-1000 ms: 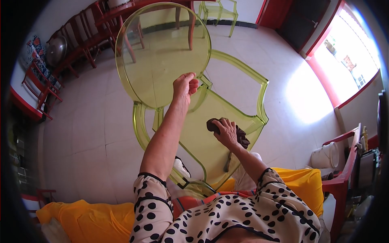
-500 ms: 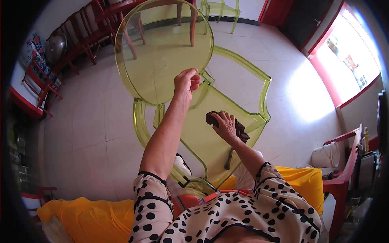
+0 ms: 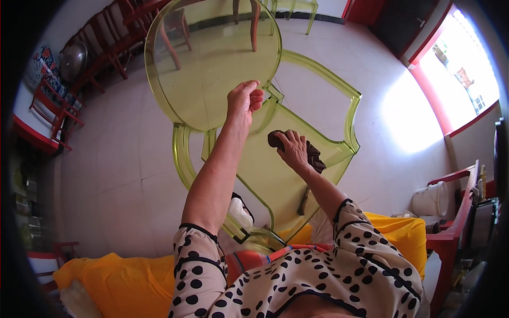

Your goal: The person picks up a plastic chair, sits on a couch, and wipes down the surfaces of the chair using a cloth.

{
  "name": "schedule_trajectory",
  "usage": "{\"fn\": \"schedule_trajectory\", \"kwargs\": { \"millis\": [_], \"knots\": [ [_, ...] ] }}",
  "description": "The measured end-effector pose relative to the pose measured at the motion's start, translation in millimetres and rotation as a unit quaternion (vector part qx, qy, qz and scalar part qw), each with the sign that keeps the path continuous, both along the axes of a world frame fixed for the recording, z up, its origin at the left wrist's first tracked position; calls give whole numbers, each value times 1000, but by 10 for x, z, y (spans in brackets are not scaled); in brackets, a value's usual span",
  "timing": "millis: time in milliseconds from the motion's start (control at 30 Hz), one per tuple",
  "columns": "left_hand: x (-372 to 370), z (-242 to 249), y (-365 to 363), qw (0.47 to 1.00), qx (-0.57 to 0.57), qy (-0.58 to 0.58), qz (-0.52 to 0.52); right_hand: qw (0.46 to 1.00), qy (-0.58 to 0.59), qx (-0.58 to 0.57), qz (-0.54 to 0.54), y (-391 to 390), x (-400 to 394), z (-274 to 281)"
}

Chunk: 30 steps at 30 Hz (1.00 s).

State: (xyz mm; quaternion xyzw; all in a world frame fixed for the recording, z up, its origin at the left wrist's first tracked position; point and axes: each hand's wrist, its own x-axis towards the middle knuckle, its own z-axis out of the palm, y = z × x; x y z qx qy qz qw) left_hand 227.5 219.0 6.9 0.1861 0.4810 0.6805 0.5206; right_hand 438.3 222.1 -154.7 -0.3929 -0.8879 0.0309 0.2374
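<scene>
A transparent yellow-green chair [image 3: 297, 124] stands in front of me, its round back panel [image 3: 212, 58] up at the left. My left hand [image 3: 245, 99] is closed by the lower right edge of that panel, with its fingers curled; whether it grips the rim I cannot make out. Under my right hand [image 3: 292, 148] a dark brown cloth [image 3: 315, 157] is bunched against the seat, and some of it sticks out on both sides of the fingers.
Red wooden chairs [image 3: 108, 50] line the wall at the upper left. Another green chair [image 3: 297, 8] is at the top. A white bucket [image 3: 430, 199] stands at the right beside a red wooden armrest [image 3: 456, 228]. Orange fabric [image 3: 122, 281] lies near me.
The chair appears slightly larger and shifted in view, its back panel higher. My right hand and the cloth sit a little higher in the picture. My left hand keeps its closed shape.
</scene>
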Motion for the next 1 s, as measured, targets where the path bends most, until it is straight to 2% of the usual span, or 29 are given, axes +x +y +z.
{"fn": "schedule_trajectory", "kwargs": {
  "millis": [733,1000],
  "knots": [
    [-14,-6,-21,1000,-4,7,3,997,19,68,-28,484,-467,-167],
    [0,20,-52,1000,-16,20,7,996,39,59,-44,824,-766,-205]
  ]
}}
